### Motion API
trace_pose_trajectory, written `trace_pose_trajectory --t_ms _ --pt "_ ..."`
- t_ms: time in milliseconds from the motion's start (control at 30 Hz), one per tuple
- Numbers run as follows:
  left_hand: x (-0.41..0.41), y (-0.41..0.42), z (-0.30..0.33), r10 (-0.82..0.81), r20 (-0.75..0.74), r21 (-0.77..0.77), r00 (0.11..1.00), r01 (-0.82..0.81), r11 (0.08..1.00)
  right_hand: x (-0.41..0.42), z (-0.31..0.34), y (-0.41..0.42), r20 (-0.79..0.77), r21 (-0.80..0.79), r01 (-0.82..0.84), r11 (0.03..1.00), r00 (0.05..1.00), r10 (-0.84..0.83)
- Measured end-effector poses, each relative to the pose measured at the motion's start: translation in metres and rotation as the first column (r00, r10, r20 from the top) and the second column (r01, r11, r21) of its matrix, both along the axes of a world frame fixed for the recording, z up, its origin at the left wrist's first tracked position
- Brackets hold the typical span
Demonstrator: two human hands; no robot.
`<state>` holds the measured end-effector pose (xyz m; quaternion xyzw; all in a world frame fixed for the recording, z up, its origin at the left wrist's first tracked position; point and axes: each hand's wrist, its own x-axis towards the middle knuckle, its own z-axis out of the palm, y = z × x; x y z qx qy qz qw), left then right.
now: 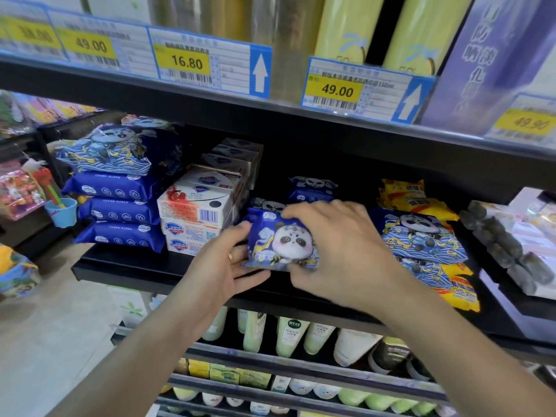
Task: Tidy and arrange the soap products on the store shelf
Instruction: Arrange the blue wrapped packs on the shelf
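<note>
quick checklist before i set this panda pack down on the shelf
1. Both hands on the panda pack: ok, left hand at its left edge, right hand over its top and right.
2. Pack facing forward: ok, panda print shows.
3. Bare shelf in front: ok.
4. Safeguard soap boxes stacked evenly: not ok, top box sits askew.
5. Matching panda packs behind: ok.
6. Pack touching the shelf: cannot tell.

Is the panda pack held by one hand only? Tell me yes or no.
No. Both the left hand and the right hand grip the panda pack above the shelf.
</note>
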<state>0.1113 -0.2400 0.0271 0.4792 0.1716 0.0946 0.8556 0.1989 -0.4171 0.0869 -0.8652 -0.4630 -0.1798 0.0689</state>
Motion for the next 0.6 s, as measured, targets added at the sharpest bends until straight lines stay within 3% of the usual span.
trace_pose_trajectory --t_ms 67,100,167,233,300,367,500,600 --pt "0.005 0.002 -0.002 0.031 -0.045 -0.03 0.999 -0.032 0.999 0.014 0.015 0.008 -0.066 -0.019 0.062 0.998 0.996 -0.063" --pt "0.006 0.002 -0.005 0.031 -0.063 0.036 0.998 -0.028 0.999 0.023 0.022 0.012 -0.113 -0.022 0.083 0.996 0.99 -0.085" --pt "0.006 0.0 -0.014 0.032 -0.046 0.376 0.998 -0.013 0.926 0.045 0.034 0.021 -0.227 -0.035 0.114 0.993 0.967 -0.119" --pt "0.005 -0.002 -0.023 0.018 0.021 0.771 1.0 -0.028 0.636 0.066 0.039 0.033 -0.32 -0.065 0.137 0.988 0.936 -0.151" --pt "0.01 -0.002 -0.029 -0.016 0.047 0.948 0.999 -0.039 0.316 0.085 0.036 0.046 -0.384 -0.046 0.139 0.989 0.912 -0.146" --pt "0.016 -0.003 -0.03 -0.011 0.046 0.988 0.999 -0.043 0.148 0.104 0.031 0.059 -0.432 -0.001 0.128 0.992 0.894 -0.116" --pt "0.028 -0.001 -0.038 -0.033 0.071 0.997 0.997 -0.072 -0.03 0.127 0.017 0.081 -0.562 0.039 0.073 0.997 0.827 -0.039" --pt "0.038 0.003 -0.044 -0.045 0.049 0.993 0.998 -0.054 -0.102 0.136 0.003 0.09 -0.609 0.067 0.033 0.997 0.793 0.015"
